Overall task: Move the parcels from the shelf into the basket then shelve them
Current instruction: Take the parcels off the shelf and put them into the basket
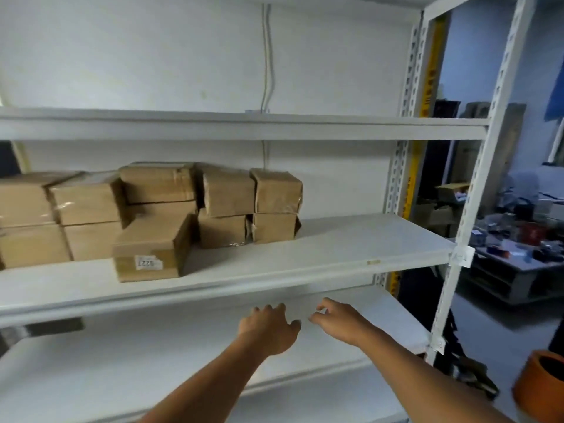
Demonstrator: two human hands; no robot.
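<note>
Parcels (152,221) are sitting stacked on the middle shelf (335,248), left-center of frame; both hands, left hand (268,328) and right hand (338,320), are hovering below them, fingers loosely curled, holding nothing.

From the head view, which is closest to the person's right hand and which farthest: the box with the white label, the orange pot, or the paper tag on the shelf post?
1. Paper tag, up and to the right of the right hand, on the post.
2. Box with the white label, up and left on the middle shelf.
3. Orange pot, far right, low down.

The tag and the box are nearly too close to call.
</note>
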